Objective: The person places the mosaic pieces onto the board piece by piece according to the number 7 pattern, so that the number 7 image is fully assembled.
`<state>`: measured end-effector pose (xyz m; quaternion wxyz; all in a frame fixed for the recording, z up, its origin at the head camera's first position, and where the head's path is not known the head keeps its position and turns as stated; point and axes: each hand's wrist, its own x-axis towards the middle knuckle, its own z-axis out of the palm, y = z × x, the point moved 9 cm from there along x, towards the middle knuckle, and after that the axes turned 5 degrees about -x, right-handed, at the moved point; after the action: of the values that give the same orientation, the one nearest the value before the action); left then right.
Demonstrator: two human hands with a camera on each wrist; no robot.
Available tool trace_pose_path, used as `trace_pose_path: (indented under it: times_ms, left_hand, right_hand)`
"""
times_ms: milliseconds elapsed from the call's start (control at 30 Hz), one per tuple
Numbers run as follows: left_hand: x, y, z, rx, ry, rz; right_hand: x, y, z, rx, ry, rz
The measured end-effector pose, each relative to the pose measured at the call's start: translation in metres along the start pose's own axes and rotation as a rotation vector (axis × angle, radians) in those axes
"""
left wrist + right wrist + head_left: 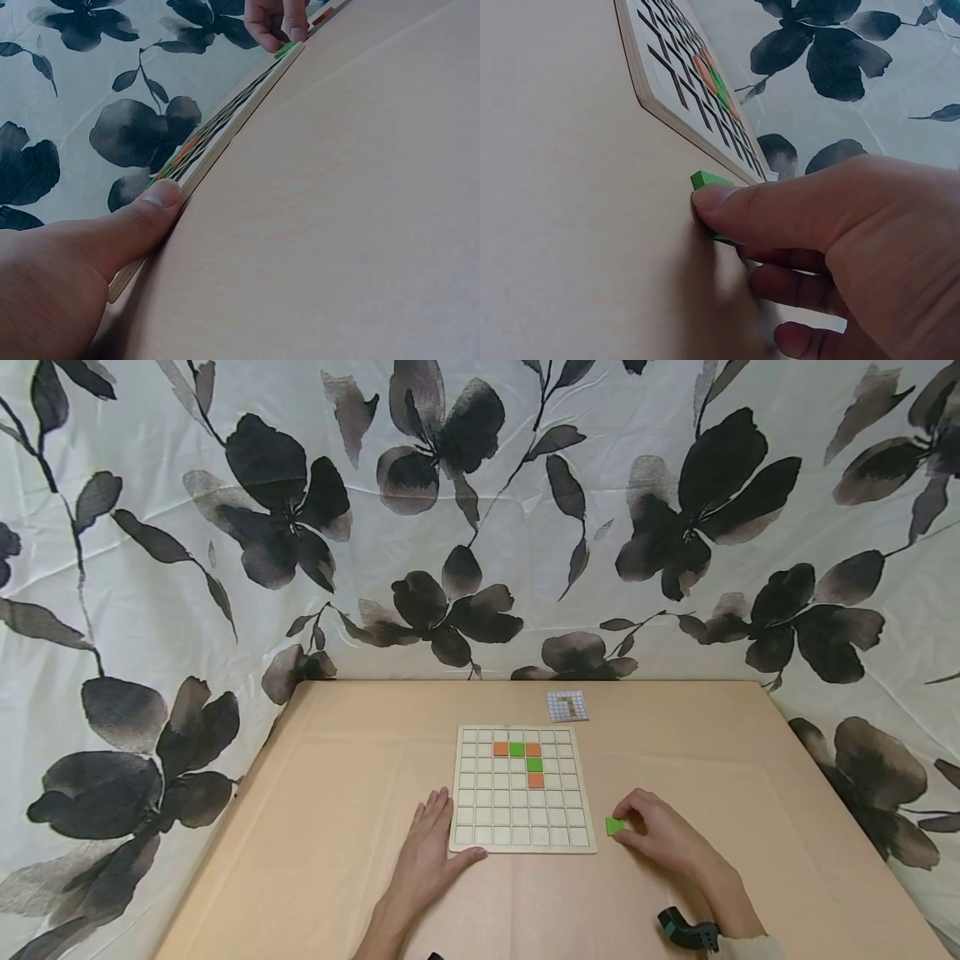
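Note:
A white grid board with a pale wooden rim lies on the table, bearing several orange and green square tiles. Among them are an orange tile and a green tile. My left hand rests along the board's left edge with its fingers straight. The left thumb lies on the front corner of the rim. To the right of the board, my right hand pinches a loose green tile between thumb and fingers. That tile is apart from the board; part of it is hidden by the thumb.
A small card printed with a gridded coloured pattern lies behind the board. The wooden table ends at a hanging floral cloth. A black device is on the right wrist.

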<state>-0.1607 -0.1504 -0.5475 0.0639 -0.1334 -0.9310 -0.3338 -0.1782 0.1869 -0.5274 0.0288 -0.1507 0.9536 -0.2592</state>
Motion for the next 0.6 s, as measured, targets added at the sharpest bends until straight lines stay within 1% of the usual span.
trace_pose_path:
  times_ms: [67,200,300,400,600]
  left_hand:
    - [-0.0002,0.0006,-0.0005,0.01,0.007,0.009]
    - [-0.0005,0.0013,-0.0008,0.017,0.009,0.021]
    - [-0.0008,0.0009,-0.0001,0.012,0.004,0.023]
    - [-0.001,0.0005,0.0003,0.01,0.0,0.022]
    - [-0.0009,0.0017,-0.0009,0.016,0.019,0.03]
  right_hand:
    - [0.0002,0.0,0.0001,0.021,-0.007,0.006]
    - [0.0,-0.0009,0.0,0.052,-0.018,-0.014]
    - [-0.0003,-0.0018,-0.0005,0.044,-0.017,-0.045]
    - [-0.0006,-0.002,-0.0003,0.051,-0.022,-0.055]
    - [0.0001,-0.0002,0.0017,0.067,-0.033,-0.03]
